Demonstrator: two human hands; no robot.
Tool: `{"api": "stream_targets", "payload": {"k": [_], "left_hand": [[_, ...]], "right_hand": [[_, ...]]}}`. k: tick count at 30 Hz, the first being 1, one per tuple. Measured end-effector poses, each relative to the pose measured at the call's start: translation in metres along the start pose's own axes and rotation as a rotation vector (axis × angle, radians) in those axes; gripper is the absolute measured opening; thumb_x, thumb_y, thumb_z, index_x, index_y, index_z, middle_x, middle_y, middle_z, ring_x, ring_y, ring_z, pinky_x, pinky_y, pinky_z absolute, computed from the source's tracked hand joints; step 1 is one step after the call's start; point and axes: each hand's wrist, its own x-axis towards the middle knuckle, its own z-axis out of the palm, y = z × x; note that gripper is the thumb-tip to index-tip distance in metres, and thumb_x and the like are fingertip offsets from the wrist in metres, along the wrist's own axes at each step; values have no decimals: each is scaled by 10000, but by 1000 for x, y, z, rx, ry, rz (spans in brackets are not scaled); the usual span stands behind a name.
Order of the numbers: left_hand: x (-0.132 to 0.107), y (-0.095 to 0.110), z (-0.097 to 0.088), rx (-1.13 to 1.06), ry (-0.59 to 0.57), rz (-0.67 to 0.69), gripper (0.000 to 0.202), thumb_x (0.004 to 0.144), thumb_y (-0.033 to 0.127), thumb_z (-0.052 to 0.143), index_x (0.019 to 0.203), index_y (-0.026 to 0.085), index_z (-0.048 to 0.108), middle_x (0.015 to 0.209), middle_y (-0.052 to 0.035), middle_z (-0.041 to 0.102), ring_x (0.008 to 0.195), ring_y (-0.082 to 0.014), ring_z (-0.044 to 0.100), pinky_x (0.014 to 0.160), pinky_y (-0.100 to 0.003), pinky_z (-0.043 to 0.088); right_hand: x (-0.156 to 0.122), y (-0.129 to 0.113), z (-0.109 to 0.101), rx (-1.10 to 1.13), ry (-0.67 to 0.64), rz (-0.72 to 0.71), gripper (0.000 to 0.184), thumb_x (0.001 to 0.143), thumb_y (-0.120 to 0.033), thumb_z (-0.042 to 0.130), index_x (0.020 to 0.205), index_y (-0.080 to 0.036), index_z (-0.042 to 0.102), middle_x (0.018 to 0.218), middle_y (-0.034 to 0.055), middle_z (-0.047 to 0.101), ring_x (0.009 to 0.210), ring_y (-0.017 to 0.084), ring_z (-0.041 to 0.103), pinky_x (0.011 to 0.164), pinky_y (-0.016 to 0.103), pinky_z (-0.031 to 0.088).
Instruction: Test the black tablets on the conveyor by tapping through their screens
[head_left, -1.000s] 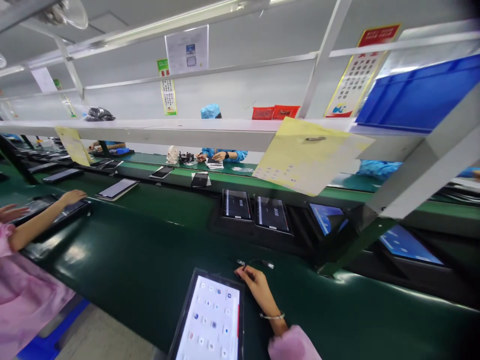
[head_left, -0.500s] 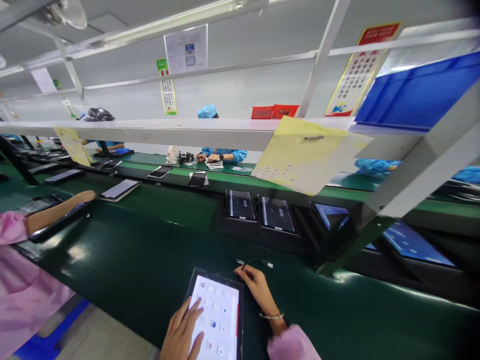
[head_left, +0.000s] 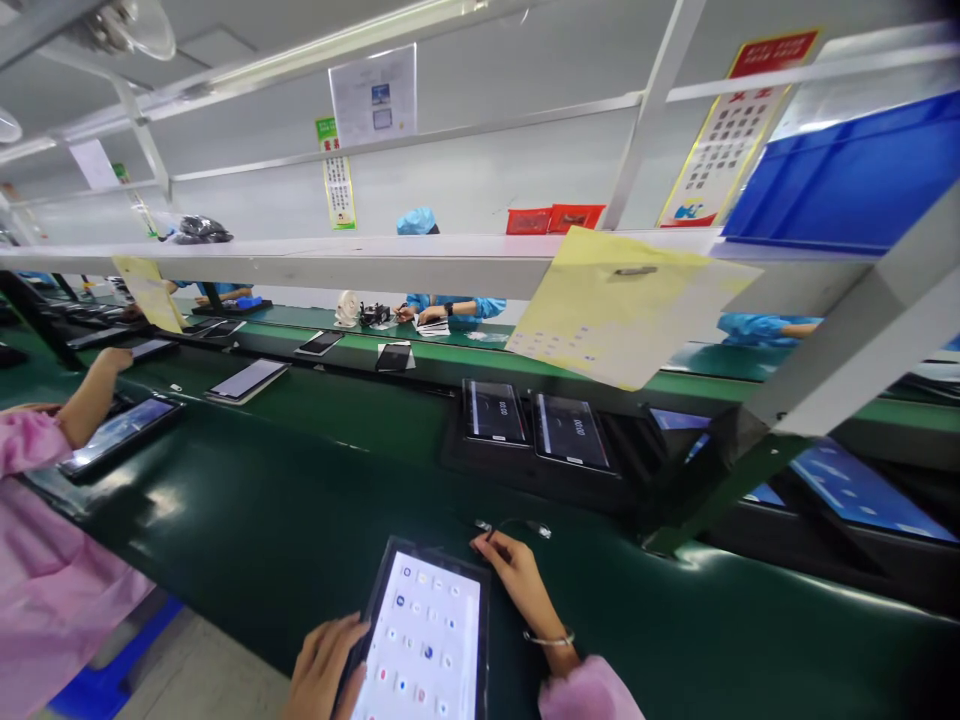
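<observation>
Tablet (head_left: 424, 640), lit, lies flat on the green surface (head_left: 247, 520) before me; my left hand (head_left: 322, 668) has slid off the screen to grip its left edge, right hand (head_left: 517, 580) steadying the top corner.

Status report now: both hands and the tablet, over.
Left hand grips the left edge of the lit tablet. Right hand rests at its top right corner, beside a small cable. Tablet flat on green belt.

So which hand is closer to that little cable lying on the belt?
Right. The right hand is just beside the cable, fingertips almost touching; the left hand is further off, at the tablet's left edge.
</observation>
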Motion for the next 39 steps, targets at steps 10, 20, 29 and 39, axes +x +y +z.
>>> {"api": "stream_targets", "payload": {"k": [10,20,29,39], "left_hand": [[13,9,-1,37,-69,75,376,1023,379,407,1382,441,500,1407,75,558,1244,-205,562,1000,-405,573],[15,15,-5,-88,-236,-82,383,1032,419,337,1373,512,484,1473,95,484,1344,-230,460,1100,-475,481],[13,11,-2,-9,-163,-35,372,1022,396,391,1360,496,511,1439,83,527,1294,-238,523,1037,-440,540],[11,18,-12,-73,-199,-73,395,1033,355,342,1370,466,515,1466,74,499,1327,-238,484,1069,-456,511]], "right_hand": [[0,2,1,9,9,0,535,811,-712,600,655,-200,604,830,79,708,747,256,608,673,331,420],[0,1,1,8,10,-15,532,823,-704,599,646,-202,586,826,76,708,730,247,601,663,326,415],[0,1,1,12,13,-24,544,821,-713,600,626,-205,576,838,78,715,751,252,628,672,325,436],[-1,-5,0,1,12,-16,554,815,-730,594,641,-204,591,828,72,715,740,249,619,668,323,433]]}}
